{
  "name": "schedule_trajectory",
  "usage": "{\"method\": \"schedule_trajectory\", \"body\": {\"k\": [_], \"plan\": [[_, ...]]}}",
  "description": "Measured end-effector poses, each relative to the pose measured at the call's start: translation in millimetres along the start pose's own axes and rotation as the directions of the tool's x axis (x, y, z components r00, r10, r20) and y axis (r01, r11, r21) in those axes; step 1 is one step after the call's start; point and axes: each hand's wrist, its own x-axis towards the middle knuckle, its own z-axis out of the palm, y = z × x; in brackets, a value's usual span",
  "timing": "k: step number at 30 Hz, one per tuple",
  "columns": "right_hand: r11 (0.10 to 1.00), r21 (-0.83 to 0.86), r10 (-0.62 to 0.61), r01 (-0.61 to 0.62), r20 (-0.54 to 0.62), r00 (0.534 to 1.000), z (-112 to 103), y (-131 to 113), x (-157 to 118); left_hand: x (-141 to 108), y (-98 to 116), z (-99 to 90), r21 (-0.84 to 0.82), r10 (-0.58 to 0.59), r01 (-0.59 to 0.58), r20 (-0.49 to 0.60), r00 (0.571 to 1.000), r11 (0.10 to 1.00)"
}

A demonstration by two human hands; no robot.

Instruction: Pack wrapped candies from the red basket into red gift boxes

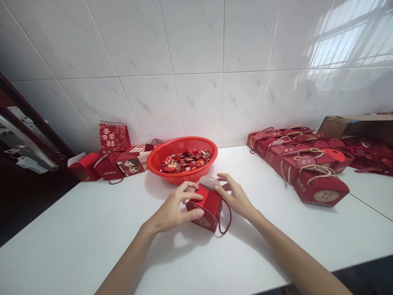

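Note:
A small red gift box (205, 211) stands upright on the white table in front of me. Its top panel is folded over, and a pale rounded flap (209, 182) sticks up at the back. My left hand (176, 207) grips the box from the left, fingers over the top and thumb at the front upper edge. From the right, my right hand (236, 197) holds the back right top edge by the flap, thumb and fingers closed on it. A dark red cord handle (226, 223) hangs in a loop off the right side. The box's inside is hidden.
Just behind the box stands a red plastic basket (183, 179) with wrapped candies (186, 160). More red boxes (108, 166) are at the back left. Rows of red boxes with rope handles (321, 186) fill the right, beside a cardboard carton (336, 125). A tiled wall (199, 102) bounds the back.

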Motion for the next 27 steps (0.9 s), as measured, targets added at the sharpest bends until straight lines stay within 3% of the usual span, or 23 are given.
{"method": "schedule_trajectory", "body": {"k": [7,12,14,16,21,24,27], "plan": [[0.992,0.058,-0.109,0.111,-0.031,0.994,-2,-6,-1,7,3,26.4,0.002,-0.001,0.001,-0.198,0.98,1.0],[0.979,0.022,-0.204,0.204,0.02,0.979,-5,-6,-1,7,0,42.3,-0.021,-0.071,0.069,-0.412,0.908,0.997],[0.978,0.0,-0.208,0.209,0.055,0.976,-4,-5,-1,7,-2,44.5,-0.028,-0.076,0.072,-0.452,0.889,0.997],[0.979,-0.017,-0.203,0.205,0.079,0.976,-3,-5,-2,8,-4,44.3,-0.035,-0.062,0.052,-0.438,0.897,0.998],[0.978,-0.033,-0.202,0.205,0.062,0.977,-4,-6,-3,11,-9,41.8,-0.08,-0.053,0.032,-0.274,0.96,0.996],[0.997,-0.038,-0.066,0.066,0.014,0.998,-9,-2,1,13,-11,41.5,-0.105,-0.089,0.06,-0.297,0.951,0.993],[0.991,-0.115,0.079,-0.074,0.039,0.996,-12,5,4,15,-15,39.0,-0.071,-0.116,0.098,-0.338,0.934,0.993]]}}
